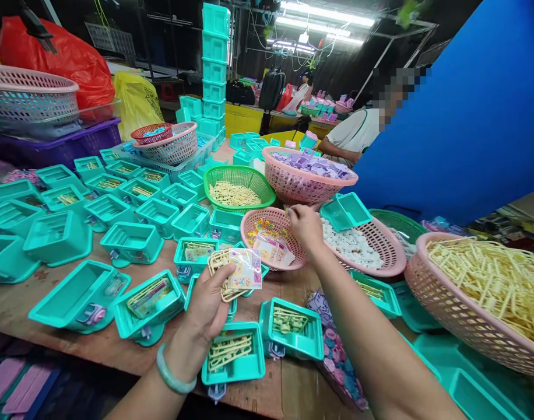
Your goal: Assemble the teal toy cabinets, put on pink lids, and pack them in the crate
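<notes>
In my left hand (pixel 208 300) I grip several cream plastic frame pieces (pixel 218 262) together with a small printed packet (pixel 246 269). My right hand (pixel 305 227) is above the right rim of a pink basket (pixel 272 267), its fingers pinched; whatever they hold is too small to make out. That basket has small orange and yellow pieces (pixel 262 224) and more printed packets (pixel 271 248) in it. Below my hands stand teal plastic boxes (pixel 232 353), some with cream pieces inside. One box (pixel 291 326) sits just right of my left wrist.
Many teal boxes (pixel 131 242) cover the table's left side. A green basket (pixel 238 178), a pink basket of purple parts (pixel 311 181) and one heaped with cream pieces (pixel 477 315) surround the work area. A blue sheet (pixel 446 134) hangs right; a co-worker (pixel 354 131) sits behind it.
</notes>
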Motion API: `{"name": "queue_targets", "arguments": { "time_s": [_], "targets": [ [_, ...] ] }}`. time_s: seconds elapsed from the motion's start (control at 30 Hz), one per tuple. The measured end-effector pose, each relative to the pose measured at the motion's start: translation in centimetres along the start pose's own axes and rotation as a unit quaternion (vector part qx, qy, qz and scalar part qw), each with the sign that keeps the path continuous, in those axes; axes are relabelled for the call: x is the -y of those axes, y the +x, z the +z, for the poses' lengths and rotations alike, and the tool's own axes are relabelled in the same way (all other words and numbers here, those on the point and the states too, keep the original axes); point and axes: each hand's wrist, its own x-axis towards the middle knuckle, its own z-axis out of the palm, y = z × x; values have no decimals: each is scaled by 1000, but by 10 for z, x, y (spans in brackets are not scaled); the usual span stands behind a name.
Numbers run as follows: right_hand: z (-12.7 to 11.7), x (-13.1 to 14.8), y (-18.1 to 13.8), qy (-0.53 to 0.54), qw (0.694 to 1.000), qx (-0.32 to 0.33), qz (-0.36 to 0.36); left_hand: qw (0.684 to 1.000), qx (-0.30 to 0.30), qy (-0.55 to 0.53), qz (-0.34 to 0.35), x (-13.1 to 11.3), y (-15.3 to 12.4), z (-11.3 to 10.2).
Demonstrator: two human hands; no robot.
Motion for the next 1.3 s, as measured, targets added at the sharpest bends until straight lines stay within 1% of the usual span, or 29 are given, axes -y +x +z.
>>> {"name": "queue_targets", "arguments": {
  "time_s": [0.07,0.1,0.17,0.23,0.27,0.33,0.37,0.43,0.53,0.57,0.63,0.7,0.73,0.77,0.83,0.87,0.9,0.93,0.97,1.03,1.07,1.1,1.13,1.17,1.2,1.23,1.27,1.3],
  "targets": [
    [-9,10,-30,59,998,18,-18,1000,4,-13,22,3,0,1],
    [-10,14,-49,85,995,41,-24,999,8,-20,35,5,-1,2],
    [-7,19,-88,149,983,108,-22,998,21,-33,57,7,-6,5],
    [-1,22,-120,249,953,172,3,996,40,-41,67,7,-14,6],
    [2,23,-132,302,934,189,18,996,50,-43,65,6,-19,5],
    [3,25,-147,377,903,199,42,996,62,-42,56,4,-28,1],
    [2,27,-151,391,897,198,49,996,65,-43,51,3,-32,-2],
    [-1,32,-155,402,890,208,59,995,67,-52,43,2,-39,-10],
    [3,39,-163,392,880,259,67,993,67,-84,40,2,-51,-24],
    [8,42,-168,378,881,277,57,992,75,-92,40,2,-55,-29],
    [24,47,-179,335,893,302,15,989,101,-97,52,0,-65,-39],
    [44,52,-192,285,909,303,-42,985,120,-92,79,-2,-73,-51],
    [55,55,-199,261,915,300,-70,985,113,-88,95,-4,-76,-58],
    [65,59,-207,241,920,292,-97,986,93,-85,111,-7,-78,-66],
    [84,70,-222,223,929,259,-139,985,33,-90,143,-13,-81,-81],
    [92,77,-229,228,929,250,-147,982,3,-97,165,-17,-82,-89],
    [100,85,-236,239,924,263,-144,976,-22,-103,191,-21,-83,-96],
    [106,93,-241,255,910,299,-132,969,-39,-103,220,-26,-84,-103],
    [113,102,-244,272,886,357,-114,963,-45,-94,248,-33,-85,-110],
    [124,117,-244,292,827,474,-84,955,-29,-49,293,-48,-87,-125],
    [130,124,-240,295,807,505,-80,948,-22,-20,316,-58,-87,-134],
    [135,129,-234,298,801,513,-79,938,-27,12,345,-67,-86,-145],
    [140,133,-226,300,805,505,-81,923,-47,49,379,-76,-84,-157],
    [145,136,-217,302,813,490,-84,902,-83,92,414,-84,-80,-171],
    [150,138,-207,303,823,473,-87,875,-132,143,443,-91,-75,-186],
    [155,139,-198,305,830,458,-90,852,-178,199,450,-97,-68,-201],
    [160,140,-189,306,835,447,-94,840,-207,249,435,-101,-60,-216],
    [165,141,-182,306,838,441,-100,840,-219,288,404,-104,-53,-229]
  ]
}}
